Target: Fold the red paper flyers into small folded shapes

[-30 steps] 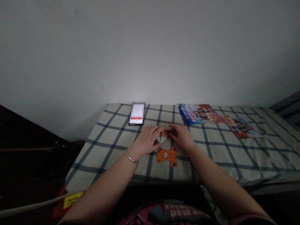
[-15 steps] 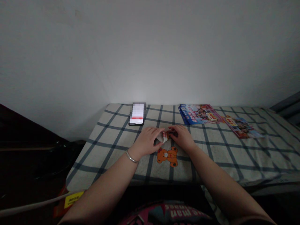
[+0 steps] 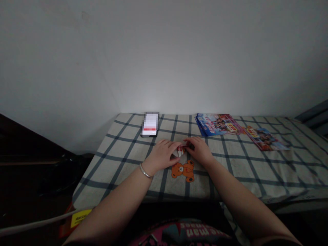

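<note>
A small folded paper [image 3: 180, 150] with red print lies on the checked cloth [image 3: 123, 150], just above an orange bear patch [image 3: 183, 170]. My left hand [image 3: 161, 155], with a silver bangle on its wrist, lies over the paper's left half, fingers pressed down on it. From the right, my right hand [image 3: 200, 150] pinches the paper's top edge with its fingertips. Most of the paper is hidden under the two hands.
A lit phone [image 3: 150, 124] lies at the back left of the cloth. A stack of blue printed leaflets [image 3: 215, 124] and a red one [image 3: 265, 138] lie at the back right. A white wall stands behind; the floor to the left is dark, with a white cable [image 3: 33, 225].
Both hands have closed in over the paper, so less of it shows between them. The rest is unchanged.
</note>
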Available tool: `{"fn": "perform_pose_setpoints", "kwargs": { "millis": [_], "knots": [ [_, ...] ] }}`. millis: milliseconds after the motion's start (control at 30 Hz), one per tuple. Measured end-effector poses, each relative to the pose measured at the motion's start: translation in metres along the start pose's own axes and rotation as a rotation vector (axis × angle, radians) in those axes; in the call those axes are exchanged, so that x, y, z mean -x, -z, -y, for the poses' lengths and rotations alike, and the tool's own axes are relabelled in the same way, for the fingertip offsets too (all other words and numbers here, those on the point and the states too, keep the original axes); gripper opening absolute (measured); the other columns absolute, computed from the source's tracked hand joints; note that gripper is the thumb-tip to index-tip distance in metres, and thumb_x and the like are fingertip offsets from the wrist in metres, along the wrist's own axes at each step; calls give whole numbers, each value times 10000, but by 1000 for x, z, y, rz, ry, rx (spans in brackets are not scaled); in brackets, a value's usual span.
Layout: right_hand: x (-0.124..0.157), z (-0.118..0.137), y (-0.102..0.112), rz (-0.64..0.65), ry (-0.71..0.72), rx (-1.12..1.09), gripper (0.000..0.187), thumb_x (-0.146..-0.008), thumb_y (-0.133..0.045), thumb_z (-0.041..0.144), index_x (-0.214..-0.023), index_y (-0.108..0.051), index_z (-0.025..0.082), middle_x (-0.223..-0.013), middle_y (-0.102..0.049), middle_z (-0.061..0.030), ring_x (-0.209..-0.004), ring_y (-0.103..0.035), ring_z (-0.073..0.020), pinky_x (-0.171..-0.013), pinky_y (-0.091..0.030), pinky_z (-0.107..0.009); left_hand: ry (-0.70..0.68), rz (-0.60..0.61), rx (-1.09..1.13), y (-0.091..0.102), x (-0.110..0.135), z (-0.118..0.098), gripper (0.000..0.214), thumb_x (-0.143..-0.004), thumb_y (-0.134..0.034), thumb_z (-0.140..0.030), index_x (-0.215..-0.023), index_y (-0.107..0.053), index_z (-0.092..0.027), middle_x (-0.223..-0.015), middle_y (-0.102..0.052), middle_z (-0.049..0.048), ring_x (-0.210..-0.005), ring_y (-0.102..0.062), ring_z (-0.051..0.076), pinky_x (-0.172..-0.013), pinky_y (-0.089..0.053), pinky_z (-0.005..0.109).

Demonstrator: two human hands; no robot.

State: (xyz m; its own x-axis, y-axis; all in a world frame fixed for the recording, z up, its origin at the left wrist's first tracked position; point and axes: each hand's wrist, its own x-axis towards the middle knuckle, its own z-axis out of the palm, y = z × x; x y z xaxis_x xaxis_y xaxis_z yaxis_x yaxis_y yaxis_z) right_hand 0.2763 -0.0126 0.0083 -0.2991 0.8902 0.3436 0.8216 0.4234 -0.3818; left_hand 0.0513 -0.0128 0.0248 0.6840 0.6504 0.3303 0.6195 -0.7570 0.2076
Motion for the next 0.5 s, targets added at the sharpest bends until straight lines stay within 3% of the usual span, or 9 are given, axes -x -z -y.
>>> {"fn": "perform_pose_setpoints", "kwargs": {
  "millis": [133, 267, 500],
  "knots": [
    [1, 0, 1, 9, 30, -38, 172, -839, -600, 183, -991, -671, 221, -935, -678, -48, -925, -586, -219, -852, -462, -374, 40, -12, 0, 2, -1, 1, 458, -870, -605, -431, -1247, -518, -187, -1076, -669, 77, -996, -607, 256, -911, -457, 422],
    [1, 2, 4, 9, 85, -83, 204, -826, -559, 129, -965, -677, 220, -954, -682, -45, -938, -591, -208, -880, -462, -370, 84, -23, 31, 0, -1, 3, 378, -928, -528, -423, -1211, -537, -172, -1084, -677, 86, -1013, -622, 248, -912, -471, 416],
    [2, 9, 6, 19, 137, -40, 198, -789, -631, 151, -968, -679, 221, -970, -687, -40, -950, -590, -216, -880, -469, -364, 142, -57, 60, 1, -3, 0, 332, -976, -437, -394, -1179, -562, -162, -1067, -689, 95, -1016, -638, 240, -910, -486, 410]
  ]
}}
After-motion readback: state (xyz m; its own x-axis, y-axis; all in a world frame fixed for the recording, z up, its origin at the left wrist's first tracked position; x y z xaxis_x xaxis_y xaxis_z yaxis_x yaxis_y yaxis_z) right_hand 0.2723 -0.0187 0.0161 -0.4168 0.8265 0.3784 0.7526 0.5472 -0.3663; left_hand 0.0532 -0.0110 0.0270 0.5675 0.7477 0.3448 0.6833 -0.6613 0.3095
